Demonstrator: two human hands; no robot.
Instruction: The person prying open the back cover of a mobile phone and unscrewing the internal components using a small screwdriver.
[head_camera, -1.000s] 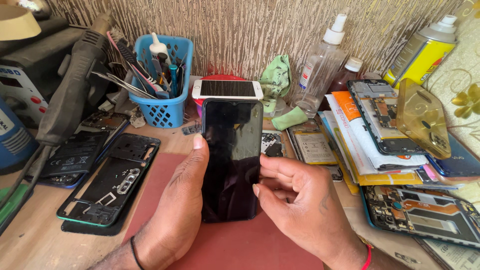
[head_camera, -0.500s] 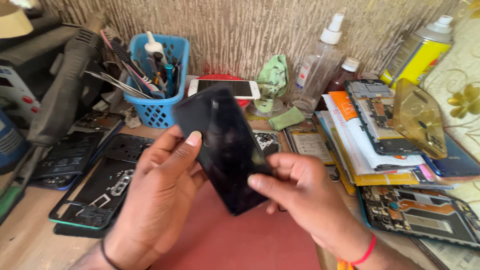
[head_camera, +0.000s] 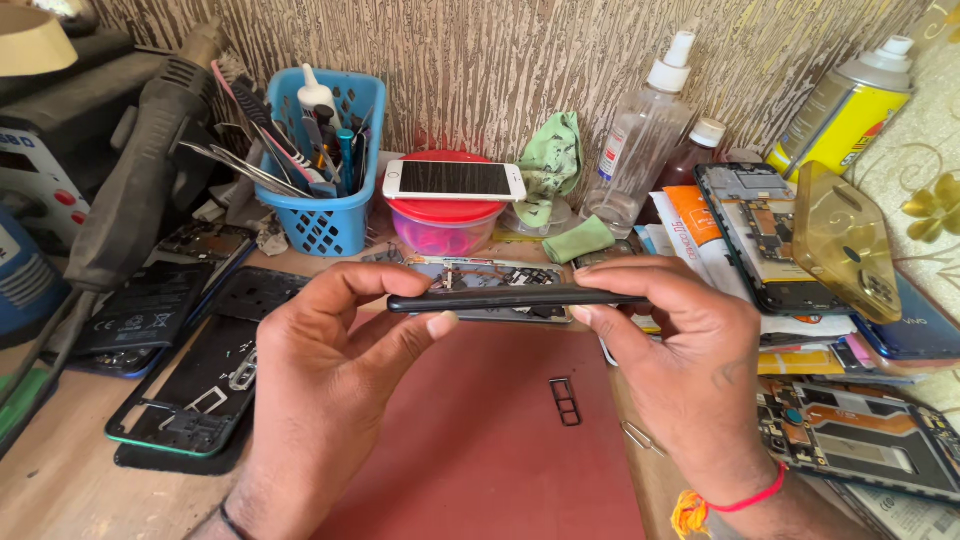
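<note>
Both hands, left hand (head_camera: 330, 350) and right hand (head_camera: 680, 350), pinch a black phone (head_camera: 510, 298) edge-on above the red mat (head_camera: 480, 440), seemingly inspecting its side; a SIM tray (head_camera: 565, 400) lies nearer, probably awaiting careful alignment.

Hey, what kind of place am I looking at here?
Most likely a phone repair bench. Opened phone frames lie about, a blue basket of hand tools stands by the wall, and both hands hold a dark phone edge-on.
</note>
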